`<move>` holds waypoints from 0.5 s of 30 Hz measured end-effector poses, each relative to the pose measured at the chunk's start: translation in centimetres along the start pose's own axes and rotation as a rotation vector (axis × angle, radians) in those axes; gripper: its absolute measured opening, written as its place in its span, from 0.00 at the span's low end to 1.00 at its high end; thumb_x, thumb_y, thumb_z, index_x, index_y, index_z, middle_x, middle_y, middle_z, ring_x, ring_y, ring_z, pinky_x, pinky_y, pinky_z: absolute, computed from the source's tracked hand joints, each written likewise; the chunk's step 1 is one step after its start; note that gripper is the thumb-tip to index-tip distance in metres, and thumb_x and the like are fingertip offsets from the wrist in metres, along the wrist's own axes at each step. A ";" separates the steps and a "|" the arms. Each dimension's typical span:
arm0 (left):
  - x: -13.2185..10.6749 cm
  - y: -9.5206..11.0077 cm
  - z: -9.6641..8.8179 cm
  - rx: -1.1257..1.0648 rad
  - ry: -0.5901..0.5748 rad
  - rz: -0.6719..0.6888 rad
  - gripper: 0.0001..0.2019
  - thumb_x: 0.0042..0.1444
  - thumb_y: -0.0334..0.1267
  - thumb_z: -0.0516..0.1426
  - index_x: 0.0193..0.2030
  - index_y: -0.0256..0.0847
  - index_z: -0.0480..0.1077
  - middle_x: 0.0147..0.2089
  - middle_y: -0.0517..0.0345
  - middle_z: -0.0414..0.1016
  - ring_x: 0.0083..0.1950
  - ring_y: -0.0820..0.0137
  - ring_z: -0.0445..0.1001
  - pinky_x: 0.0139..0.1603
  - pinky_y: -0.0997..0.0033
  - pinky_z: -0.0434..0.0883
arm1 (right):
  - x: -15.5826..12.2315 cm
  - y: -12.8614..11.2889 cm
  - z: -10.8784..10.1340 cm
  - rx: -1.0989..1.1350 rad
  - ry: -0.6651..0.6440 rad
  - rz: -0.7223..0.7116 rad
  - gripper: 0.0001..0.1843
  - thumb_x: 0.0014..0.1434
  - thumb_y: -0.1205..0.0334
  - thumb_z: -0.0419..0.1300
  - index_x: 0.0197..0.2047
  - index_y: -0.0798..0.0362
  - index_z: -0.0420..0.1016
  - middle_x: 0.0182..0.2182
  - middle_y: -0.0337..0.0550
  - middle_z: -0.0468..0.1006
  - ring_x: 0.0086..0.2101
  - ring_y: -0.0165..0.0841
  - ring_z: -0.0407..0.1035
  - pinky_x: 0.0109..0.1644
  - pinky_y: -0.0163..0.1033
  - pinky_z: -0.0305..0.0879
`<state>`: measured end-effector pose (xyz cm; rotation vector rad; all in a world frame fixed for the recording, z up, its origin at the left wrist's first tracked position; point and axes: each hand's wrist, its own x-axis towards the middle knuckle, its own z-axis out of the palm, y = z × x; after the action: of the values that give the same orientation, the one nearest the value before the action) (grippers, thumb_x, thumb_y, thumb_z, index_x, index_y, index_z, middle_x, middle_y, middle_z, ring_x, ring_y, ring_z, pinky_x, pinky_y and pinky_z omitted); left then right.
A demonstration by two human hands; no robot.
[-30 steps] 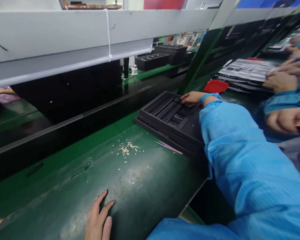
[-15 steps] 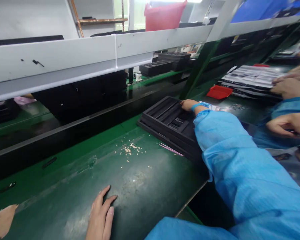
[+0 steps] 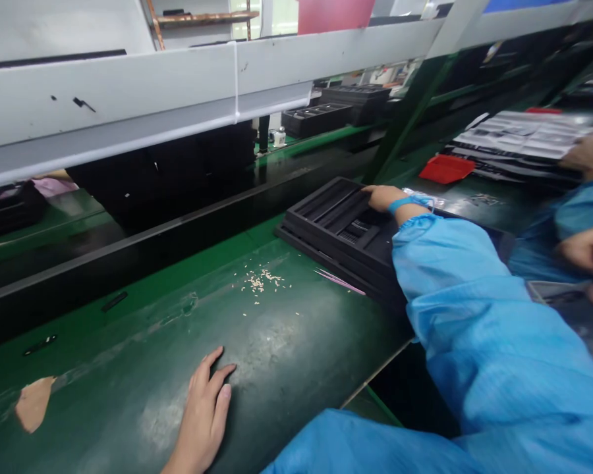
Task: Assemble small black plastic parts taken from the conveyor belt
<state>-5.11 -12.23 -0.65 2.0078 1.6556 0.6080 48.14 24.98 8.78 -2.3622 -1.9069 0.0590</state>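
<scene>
My left hand (image 3: 205,411) lies flat on the green mat (image 3: 143,388) near the front edge, fingers stretched out, holding nothing. My right arm in a blue sleeve reaches across to a stack of black compartment trays (image 3: 329,217). My right hand (image 3: 383,195), with a blue wrist strap, rests curled over the far rim of the top tray. Pink tweezers (image 3: 340,282) lie on the mat just in front of the trays. A scatter of small pale bits (image 3: 261,282) sits mid-mat.
A white rail (image 3: 178,85) runs overhead across the bench. Behind the mat runs a dark conveyor channel (image 3: 128,263). More black trays (image 3: 316,118) and a small white bottle (image 3: 279,137) stand at the back. A red tray (image 3: 445,168) and a co-worker's hands (image 3: 586,249) are at right.
The view has shifted a little, so everything sits slightly higher and to the right. My right hand has stayed on the tray rim and my left hand has stayed flat on the mat.
</scene>
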 end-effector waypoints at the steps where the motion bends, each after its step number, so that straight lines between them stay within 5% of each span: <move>1: 0.0 -0.1 0.1 -0.002 0.001 0.005 0.20 0.71 0.44 0.46 0.57 0.46 0.77 0.71 0.45 0.65 0.70 0.53 0.66 0.68 0.41 0.68 | -0.4 0.2 0.0 -0.012 -0.020 -0.001 0.19 0.68 0.57 0.64 0.58 0.57 0.73 0.55 0.52 0.75 0.51 0.41 0.74 0.55 0.51 0.74; 4: -0.2 -0.5 0.3 -0.003 0.002 0.010 0.20 0.71 0.43 0.47 0.59 0.47 0.76 0.72 0.46 0.63 0.72 0.53 0.64 0.68 0.41 0.67 | -1.4 0.6 -0.1 -0.040 -0.109 -0.009 0.20 0.68 0.71 0.59 0.62 0.57 0.74 0.57 0.56 0.76 0.51 0.39 0.74 0.56 0.46 0.70; 7: -0.4 -0.8 0.5 -0.001 -0.006 0.005 0.20 0.71 0.43 0.46 0.60 0.48 0.75 0.73 0.47 0.62 0.72 0.53 0.63 0.69 0.40 0.66 | -2.0 0.7 -0.2 -0.044 -0.137 -0.022 0.30 0.63 0.81 0.53 0.66 0.55 0.72 0.58 0.59 0.76 0.50 0.39 0.75 0.54 0.41 0.66; 15: 0.0 -1.0 0.5 -0.013 -0.022 0.030 0.20 0.71 0.44 0.46 0.59 0.48 0.75 0.72 0.47 0.63 0.71 0.52 0.64 0.68 0.38 0.67 | -3.4 -0.9 0.3 -0.043 -0.048 -0.045 0.32 0.62 0.79 0.57 0.69 0.58 0.68 0.56 0.67 0.77 0.44 0.36 0.77 0.50 0.41 0.63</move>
<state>-5.58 -12.06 -1.63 2.0257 1.6076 0.6037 46.52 21.83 8.47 -2.3650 -2.0020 0.0726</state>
